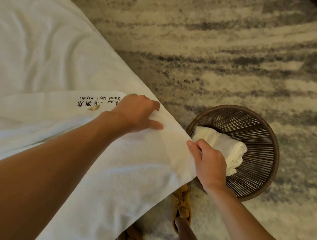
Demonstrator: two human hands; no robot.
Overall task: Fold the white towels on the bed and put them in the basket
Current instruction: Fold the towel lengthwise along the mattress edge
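Gripping the white towel [111, 163] lying lengthwise along the bed [36, 42] edge: left hand [135, 114] clutching by the logo [97, 103], right hand [209, 162] pinching the hem. Just beyond the right hand, lower down, the basket [237, 107], holding one folded towel [222, 144].

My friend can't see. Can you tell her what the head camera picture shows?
A person grips a white logo towel at the edge of a bed: left hand on top, right hand pinching its border. A round woven basket on the patterned carpet beside the bed holds one folded towel.
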